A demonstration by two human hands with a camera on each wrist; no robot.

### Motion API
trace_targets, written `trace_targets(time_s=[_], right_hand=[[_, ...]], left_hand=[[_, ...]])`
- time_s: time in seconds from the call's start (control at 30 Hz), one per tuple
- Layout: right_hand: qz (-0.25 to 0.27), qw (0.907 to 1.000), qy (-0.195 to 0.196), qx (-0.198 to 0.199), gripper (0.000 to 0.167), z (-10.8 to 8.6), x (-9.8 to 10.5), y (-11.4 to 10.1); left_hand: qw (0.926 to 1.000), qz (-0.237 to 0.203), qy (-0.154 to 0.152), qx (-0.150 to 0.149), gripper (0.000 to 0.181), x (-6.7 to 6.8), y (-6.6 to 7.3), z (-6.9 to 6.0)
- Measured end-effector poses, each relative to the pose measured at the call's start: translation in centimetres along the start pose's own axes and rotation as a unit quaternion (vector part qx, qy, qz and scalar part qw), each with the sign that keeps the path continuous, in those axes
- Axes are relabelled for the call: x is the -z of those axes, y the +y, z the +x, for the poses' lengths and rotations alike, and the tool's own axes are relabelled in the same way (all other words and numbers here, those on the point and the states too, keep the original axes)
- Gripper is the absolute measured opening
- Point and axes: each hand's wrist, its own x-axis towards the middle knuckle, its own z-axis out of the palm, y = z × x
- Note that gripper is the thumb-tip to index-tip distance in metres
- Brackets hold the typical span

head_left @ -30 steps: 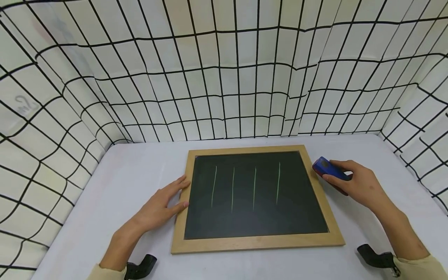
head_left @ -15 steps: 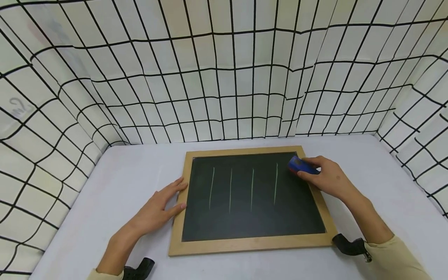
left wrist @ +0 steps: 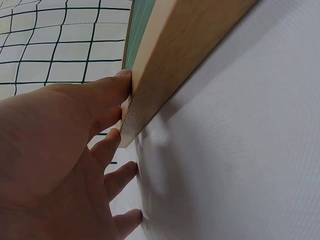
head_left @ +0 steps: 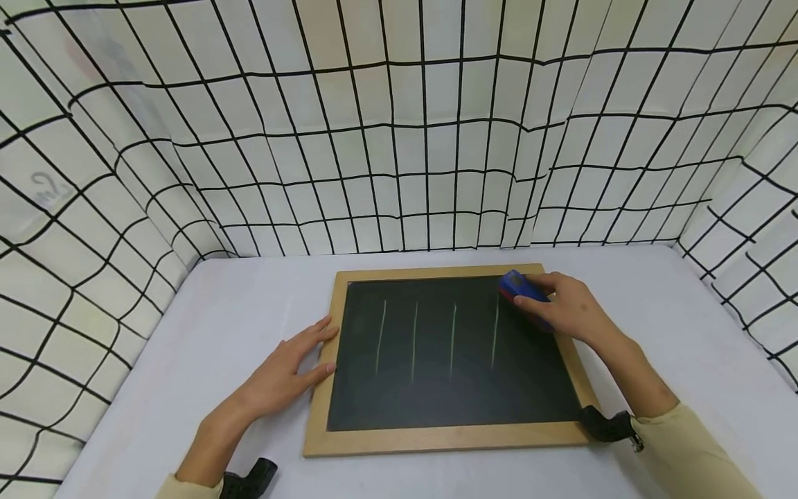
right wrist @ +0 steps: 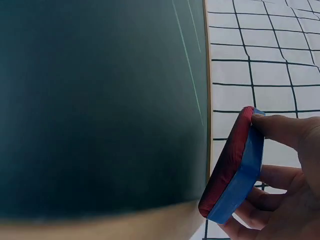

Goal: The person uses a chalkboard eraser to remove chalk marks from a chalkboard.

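A wood-framed chalkboard (head_left: 455, 402) lies on the white table, with several thin, near-vertical chalk lines drawn on its dark face. My right hand (head_left: 570, 305) grips a chalkboard eraser (head_left: 524, 287) by its blue back, at the board's upper right beside the rightmost line. The right wrist view shows the eraser's red felt pad (right wrist: 229, 160) tilted toward the board; whether it touches is unclear. On the board's left side, my left hand (head_left: 283, 367) rests with straight fingers against the frame. In the left wrist view, its thumb and a fingertip touch the wooden frame (left wrist: 170, 55), lower fingertips the table.
The white tabletop (head_left: 237, 298) surrounds the board. White walls with a black grid (head_left: 399, 145) rise at the back and both sides. Black devices (head_left: 607, 424) sit at the sleeve cuffs, the right one over the frame's lower right corner.
My right hand has carried the eraser leftward from beside the frame to over the board's upper right area. My left hand stays at the frame, and the chalk lines look about the same.
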Motion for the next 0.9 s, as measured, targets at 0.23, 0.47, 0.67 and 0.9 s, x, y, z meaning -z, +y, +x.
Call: trace_targets(time_s=[0.23, 0.47, 0.67, 0.9], right_hand=[[-0.002, 0.9998, -0.006, -0.019, 0.071, 1.1, -0.5, -0.2], [-0.013, 0.9998, 0.002, -0.015, 0.068, 1.4, -1.3, -0.1], [-0.005, 1.0000, 0.004, -0.008, 0.067, 1.8, -1.7, 0.1], [-0.032, 0.9994, 0.015, -0.004, 0.065, 2.2, -2.1, -0.2]], left_hand=[[1.0000, 0.004, -0.004, 0.001, 0.064, -0.1, 0.1, 0.2], [1.0000, -0.002, -0.008, 0.006, 0.064, -0.1, 0.1, 0.0], [0.9999, 0.000, -0.011, 0.005, 0.065, -0.1, 0.1, 0.0], [1.0000, 0.004, -0.003, 0.001, 0.065, -0.3, 0.0, 0.0]])
